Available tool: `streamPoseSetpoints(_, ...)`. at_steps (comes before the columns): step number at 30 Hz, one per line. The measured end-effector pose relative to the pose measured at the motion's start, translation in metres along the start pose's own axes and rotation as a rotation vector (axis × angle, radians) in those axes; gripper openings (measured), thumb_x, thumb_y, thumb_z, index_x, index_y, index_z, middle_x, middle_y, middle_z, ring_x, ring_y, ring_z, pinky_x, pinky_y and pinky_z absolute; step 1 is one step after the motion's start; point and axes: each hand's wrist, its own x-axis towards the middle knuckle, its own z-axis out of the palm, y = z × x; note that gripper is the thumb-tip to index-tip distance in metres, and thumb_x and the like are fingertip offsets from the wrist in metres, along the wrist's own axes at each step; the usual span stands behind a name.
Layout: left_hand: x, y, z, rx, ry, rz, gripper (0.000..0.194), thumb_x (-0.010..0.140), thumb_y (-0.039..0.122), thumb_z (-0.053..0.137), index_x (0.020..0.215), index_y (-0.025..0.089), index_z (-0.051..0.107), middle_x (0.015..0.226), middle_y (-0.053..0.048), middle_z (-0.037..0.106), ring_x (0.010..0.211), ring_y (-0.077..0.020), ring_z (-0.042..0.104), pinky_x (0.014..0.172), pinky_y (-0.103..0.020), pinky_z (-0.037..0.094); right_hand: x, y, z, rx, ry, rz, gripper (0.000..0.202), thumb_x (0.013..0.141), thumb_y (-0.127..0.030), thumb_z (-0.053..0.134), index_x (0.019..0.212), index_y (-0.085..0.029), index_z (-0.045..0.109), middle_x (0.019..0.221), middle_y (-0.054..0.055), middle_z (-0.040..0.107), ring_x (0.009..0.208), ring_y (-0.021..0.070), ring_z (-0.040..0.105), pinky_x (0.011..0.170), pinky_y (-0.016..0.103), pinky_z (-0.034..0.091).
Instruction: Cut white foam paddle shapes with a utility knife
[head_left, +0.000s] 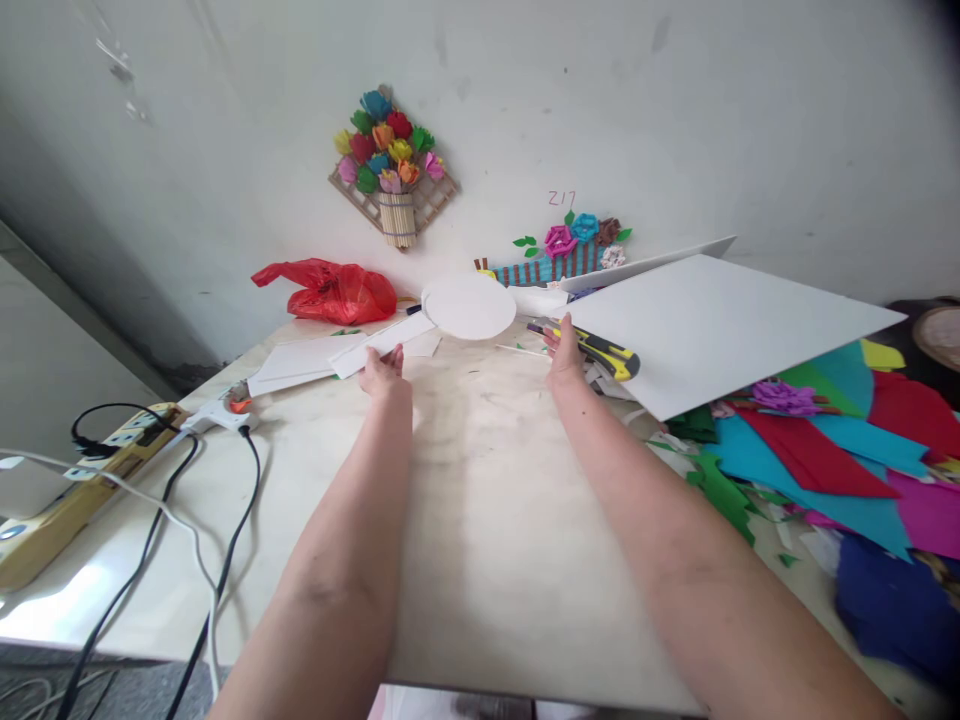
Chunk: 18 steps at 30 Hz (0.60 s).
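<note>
My left hand (pixel 384 370) is closed on a long white strip (pixel 382 342), which slants up toward a white disc (pixel 469 306) at the back of the table. My right hand (pixel 564 350) is beside a yellow and black utility knife (pixel 600 352) and the corner of a large white board (pixel 727 320). Its fingers are partly spread; whether they touch the board or the knife is unclear. More white pieces (pixel 300 362) lie under and left of the strip.
A red plastic bag (pixel 341 292) sits at the back left. Along the left edge are a power strip (pixel 97 485) and cables. Coloured sheets and scraps (pixel 817 450) pile up at right. Paper-flower decorations (pixel 394 150) hang on the wall.
</note>
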Motion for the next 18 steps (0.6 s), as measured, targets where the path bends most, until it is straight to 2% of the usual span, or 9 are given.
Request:
streamPoseSetpoints(1,-0.006,-0.004,0.002,-0.045,-0.04,-0.017,0.021,0.098,0.021,0.042,0.116,0.014,0.05,0.08,-0.005,0.067,0.086,-0.0162,0.072,0.067,-0.021,0.059,-0.004,0.002,0.0,0.0,0.041,0.024,0.031,0.087,-0.043,0.051,0.097,-0.017,0.062,0.076,-0.001,0.068,0.062,0.008,0.06,0.054,0.016,0.044)
streamPoseSetpoints(3,-0.019,-0.011,0.005,-0.146,-0.113,-0.099,0.019,0.098,0.021,0.045,0.114,0.014,0.052,0.083,-0.006,0.068,0.092,-0.0166,0.072,0.072,-0.021,0.059,-0.013,0.006,0.002,0.008,-0.016,0.1,0.031,0.088,-0.044,0.051,0.097,-0.016,0.061,0.068,-0.002,0.065,0.055,0.0076,0.056,0.049,0.016,0.041)
streamPoseSetpoints(8,-0.042,-0.024,0.004,-0.271,-0.264,-0.275,0.012,0.098,0.018,0.044,0.103,0.013,0.054,0.087,-0.008,0.07,0.093,-0.0153,0.071,0.074,-0.018,0.058,-0.034,0.01,0.004,0.008,-0.406,0.269,0.033,0.09,-0.045,0.046,0.097,-0.016,0.061,0.064,0.002,0.066,0.053,0.0115,0.059,0.048,0.02,0.045)
streamPoseSetpoints(12,-0.054,-0.029,0.003,-0.274,-0.273,-0.356,0.012,0.098,0.016,0.045,0.099,0.013,0.056,0.088,-0.009,0.071,0.091,-0.0169,0.072,0.069,-0.019,0.059,-0.043,0.019,0.007,0.011,-0.581,0.334,0.026,0.086,-0.039,0.053,0.094,-0.017,0.064,0.08,0.005,0.071,0.064,0.0139,0.064,0.052,0.023,0.049)
streamPoseSetpoints(15,-0.063,-0.032,0.001,-0.265,-0.293,-0.375,0.012,0.097,0.016,0.045,0.095,0.013,0.057,0.089,-0.011,0.071,0.091,-0.0175,0.072,0.072,-0.021,0.06,-0.045,0.03,0.011,0.022,-0.616,0.337,0.02,0.081,-0.033,0.056,0.092,-0.019,0.067,0.101,0.005,0.07,0.075,0.0143,0.064,0.058,0.025,0.053)
streamPoseSetpoints(18,-0.072,-0.036,-0.003,-0.245,-0.346,-0.375,0.015,0.097,0.016,0.045,0.09,0.013,0.057,0.085,-0.01,0.071,0.089,-0.0171,0.072,0.076,-0.022,0.059,-0.045,0.036,0.015,0.049,-0.643,0.334,0.021,0.077,-0.033,0.058,0.091,-0.022,0.069,0.11,0.002,0.067,0.081,0.0135,0.061,0.063,0.023,0.053)
